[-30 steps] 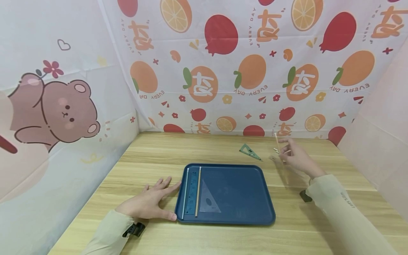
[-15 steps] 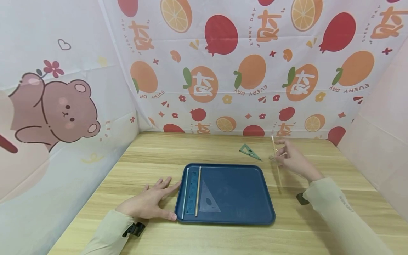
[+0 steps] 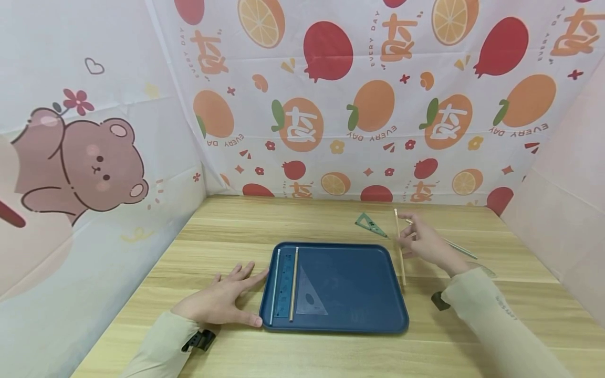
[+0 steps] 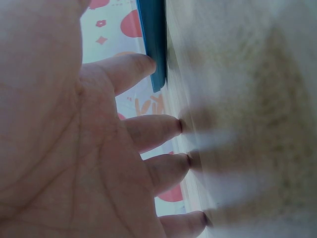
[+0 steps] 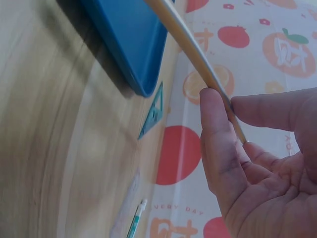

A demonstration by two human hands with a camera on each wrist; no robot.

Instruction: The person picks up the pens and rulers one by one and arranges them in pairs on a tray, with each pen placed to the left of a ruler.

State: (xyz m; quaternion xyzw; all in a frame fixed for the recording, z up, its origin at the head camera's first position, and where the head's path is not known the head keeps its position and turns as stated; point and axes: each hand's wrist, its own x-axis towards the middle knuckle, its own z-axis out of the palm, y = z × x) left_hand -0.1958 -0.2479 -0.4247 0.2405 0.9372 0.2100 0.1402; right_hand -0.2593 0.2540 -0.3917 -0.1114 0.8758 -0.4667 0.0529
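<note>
My right hand (image 3: 423,242) pinches a yellow pencil (image 3: 400,257) between thumb and fingers, just beyond the right side of the blue tray (image 3: 354,286). In the right wrist view the pencil (image 5: 198,57) slants above the table. Fingers spread, my left hand (image 3: 221,300) rests on the table, its thumb and index finger at the tray's left edge; the left wrist view shows a fingertip against the tray's wall (image 4: 154,44). Inside the tray, on its left side, lie a green pencil (image 3: 274,289), a blue ruler (image 3: 284,286), another yellow pencil (image 3: 294,283) and a clear set square (image 3: 309,307).
Behind the tray lies a small green set square (image 3: 371,227). Partly hidden by my right arm, another green pencil (image 3: 462,249) and a clear curved piece of plastic (image 3: 488,271) lie on the table's right side. Printed cloths hang at the back and sides.
My right hand has carried the yellow pencil left and nearer, toward the tray's right side. The green pencil behind it has come into view. My left hand and the tray stay still.
</note>
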